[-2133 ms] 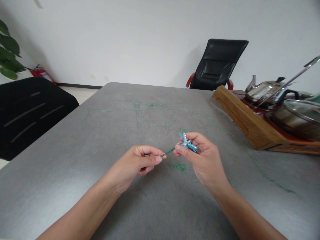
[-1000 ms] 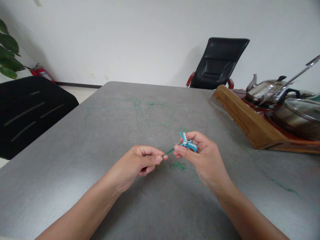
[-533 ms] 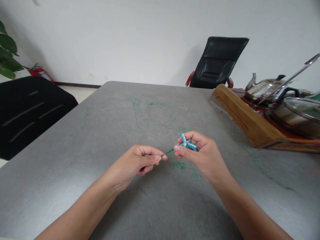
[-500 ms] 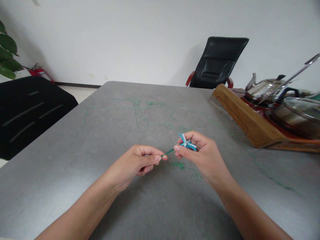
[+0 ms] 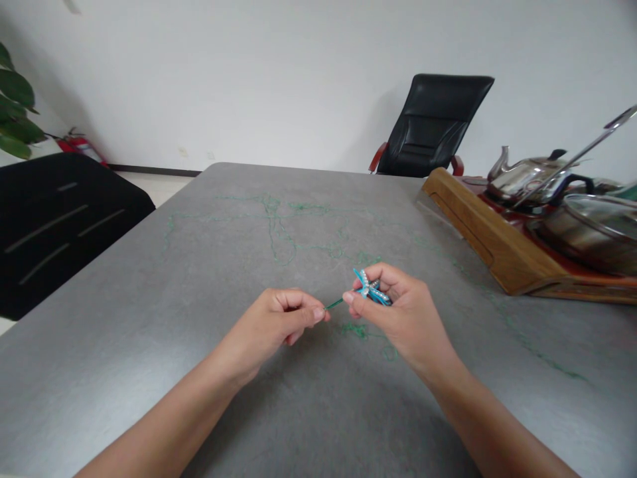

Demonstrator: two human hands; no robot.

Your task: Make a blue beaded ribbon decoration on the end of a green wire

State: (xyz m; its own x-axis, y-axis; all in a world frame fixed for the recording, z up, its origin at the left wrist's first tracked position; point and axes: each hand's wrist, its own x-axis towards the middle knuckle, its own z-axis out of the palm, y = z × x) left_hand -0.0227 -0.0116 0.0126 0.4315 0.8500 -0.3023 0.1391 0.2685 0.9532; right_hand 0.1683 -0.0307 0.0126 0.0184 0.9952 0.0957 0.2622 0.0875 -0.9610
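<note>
Between finger and thumb, my left hand (image 5: 286,320) pinches the end of a short, taut green cord (image 5: 334,304). My right hand (image 5: 398,302) is closed on a blue winged ornament (image 5: 371,290) edged with small white beads, shaped like a bow or a dragonfly. The cord runs from this ornament to my left fingertips; where the two join is hidden by my right thumb and fingers. Just below them, a small tangle of green thread (image 5: 354,330) lies on the grey table (image 5: 124,345).
Long loose green threads (image 5: 283,255) trail over the table's far half and down its right side. A wooden tea tray (image 5: 497,259) at the right bears a metal teapot (image 5: 530,178) and a lidded pot (image 5: 592,229). Black chairs (image 5: 438,126) stand behind and at the left.
My right hand and the ornament have shifted very slightly left, and the ornament has turned a little. The visible stretch of cord between my hands is a bit shorter.
</note>
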